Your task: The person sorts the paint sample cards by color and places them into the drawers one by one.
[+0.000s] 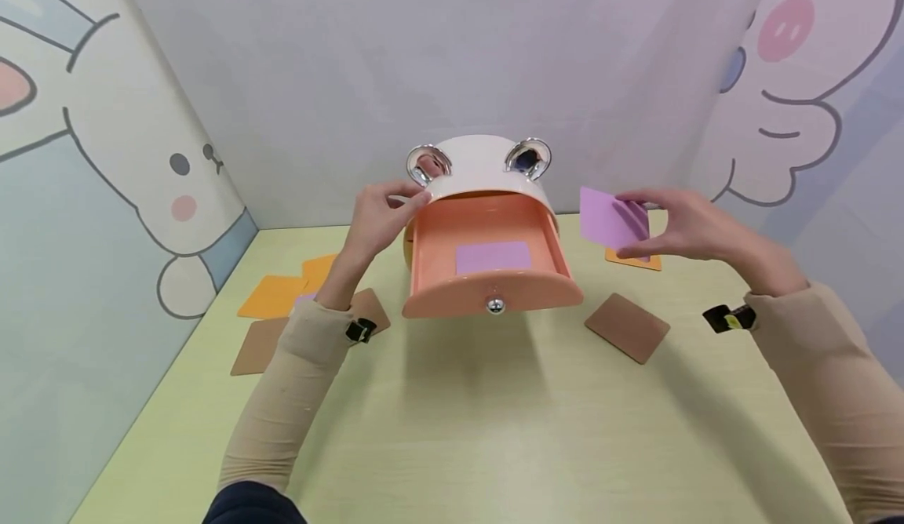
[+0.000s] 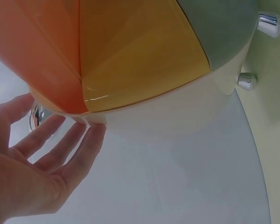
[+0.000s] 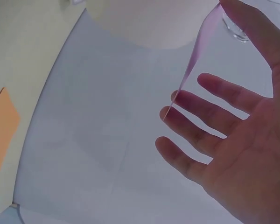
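Note:
A frog-like box with a white rounded shell [image 1: 476, 159] and two chrome eyes stands at the table's back. Its top peach drawer [image 1: 494, 295] is pulled out, and a purple card [image 1: 492, 257] lies inside. My left hand [image 1: 381, 218] holds the shell's left rim, thumb at the front edge and fingertips on the outside, as the left wrist view also shows. Right of the drawer, my right hand [image 1: 681, 226] pinches another purple card [image 1: 609, 220] by its edges between thumb and fingers. In the right wrist view that card [image 3: 203, 44] appears nearly edge-on, slightly bowed.
Below the drawer, yellow [image 2: 140, 51] and grey-green [image 2: 219, 28] fronts show in the left wrist view. Orange cards [image 1: 271, 296] and brown cards [image 1: 260, 346] lie at left, partly behind my left arm. A brown card [image 1: 627, 328] and an orange card [image 1: 636, 261] lie at right.

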`<state>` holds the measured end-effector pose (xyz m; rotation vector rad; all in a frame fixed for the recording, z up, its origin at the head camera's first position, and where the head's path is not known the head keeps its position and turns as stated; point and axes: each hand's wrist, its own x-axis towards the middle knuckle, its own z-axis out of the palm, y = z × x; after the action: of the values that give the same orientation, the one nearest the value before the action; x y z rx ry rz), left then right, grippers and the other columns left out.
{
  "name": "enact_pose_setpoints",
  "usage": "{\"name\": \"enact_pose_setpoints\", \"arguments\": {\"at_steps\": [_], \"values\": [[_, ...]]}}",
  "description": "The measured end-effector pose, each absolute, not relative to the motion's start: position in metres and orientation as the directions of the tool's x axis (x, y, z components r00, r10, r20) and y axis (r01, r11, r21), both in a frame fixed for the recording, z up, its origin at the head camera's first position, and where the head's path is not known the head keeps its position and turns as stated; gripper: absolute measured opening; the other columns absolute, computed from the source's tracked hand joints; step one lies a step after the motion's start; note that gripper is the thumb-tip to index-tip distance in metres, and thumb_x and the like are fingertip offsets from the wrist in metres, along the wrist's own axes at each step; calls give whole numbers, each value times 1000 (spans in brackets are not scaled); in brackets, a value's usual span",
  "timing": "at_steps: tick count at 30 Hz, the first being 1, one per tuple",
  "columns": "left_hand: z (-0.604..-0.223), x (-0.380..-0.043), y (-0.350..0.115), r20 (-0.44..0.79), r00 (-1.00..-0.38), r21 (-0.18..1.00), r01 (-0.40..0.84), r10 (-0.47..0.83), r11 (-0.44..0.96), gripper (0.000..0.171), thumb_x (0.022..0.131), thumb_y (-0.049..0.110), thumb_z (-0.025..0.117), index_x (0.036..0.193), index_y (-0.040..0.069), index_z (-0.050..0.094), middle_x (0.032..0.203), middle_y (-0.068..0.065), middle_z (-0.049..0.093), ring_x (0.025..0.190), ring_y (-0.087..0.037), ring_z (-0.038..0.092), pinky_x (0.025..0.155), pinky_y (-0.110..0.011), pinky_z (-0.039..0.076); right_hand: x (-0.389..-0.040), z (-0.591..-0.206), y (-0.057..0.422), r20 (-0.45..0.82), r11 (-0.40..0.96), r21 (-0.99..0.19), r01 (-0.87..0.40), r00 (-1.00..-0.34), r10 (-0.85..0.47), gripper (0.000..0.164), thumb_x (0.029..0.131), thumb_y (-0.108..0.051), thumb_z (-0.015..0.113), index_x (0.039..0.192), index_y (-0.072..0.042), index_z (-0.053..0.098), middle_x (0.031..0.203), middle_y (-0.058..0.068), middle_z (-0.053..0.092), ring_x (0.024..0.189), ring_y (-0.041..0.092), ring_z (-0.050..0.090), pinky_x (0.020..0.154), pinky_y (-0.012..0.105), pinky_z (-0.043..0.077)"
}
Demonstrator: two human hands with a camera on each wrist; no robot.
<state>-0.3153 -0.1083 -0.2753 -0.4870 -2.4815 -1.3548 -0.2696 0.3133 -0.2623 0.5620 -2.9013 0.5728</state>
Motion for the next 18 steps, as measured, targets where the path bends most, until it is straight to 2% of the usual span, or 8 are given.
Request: {"name": "enact_pose_setpoints", "arguments": {"at_steps": [3,6,10,18], "values": [[-275,-314,-108,393,-905,757,418,161,503,31,90,36,66,105,9,73,106,-10,71,89,-26,70,78,-39,58,-269,-254,303,208,831,-364,-420,-907,-367,81,66,-41,87,135,-15,54,128,12,60,118,34,53,87,55,48],[-275,-314,-108,395,-905,757,420,162,500,31,90,36,66,104,9,73,106,-10,71,89,-27,70,78,-40,58,-268,-247,293,225,805,-377,-459,-888,-401,79,67,-38,88,135,-16,54,128,11,60,118,32,52,92,59,45],[-276,-315,-108,397,-903,755,422,162,501,32,90,37,66,105,9,73,106,-10,71,90,-27,70,79,-39,58,-266,-238,280,253,780,-369,-505,-862,-439,79,67,-36,88,135,-17,54,127,8,60,117,28,52,95,56,44],[-276,-316,-108,398,-904,756,420,158,501,32,90,36,66,104,9,73,105,-10,71,89,-26,70,78,-39,58,-259,-222,252,254,760,-345,-551,-834,-489,77,68,-42,86,136,-23,54,131,0,59,121,25,50,94,50,44]]}}
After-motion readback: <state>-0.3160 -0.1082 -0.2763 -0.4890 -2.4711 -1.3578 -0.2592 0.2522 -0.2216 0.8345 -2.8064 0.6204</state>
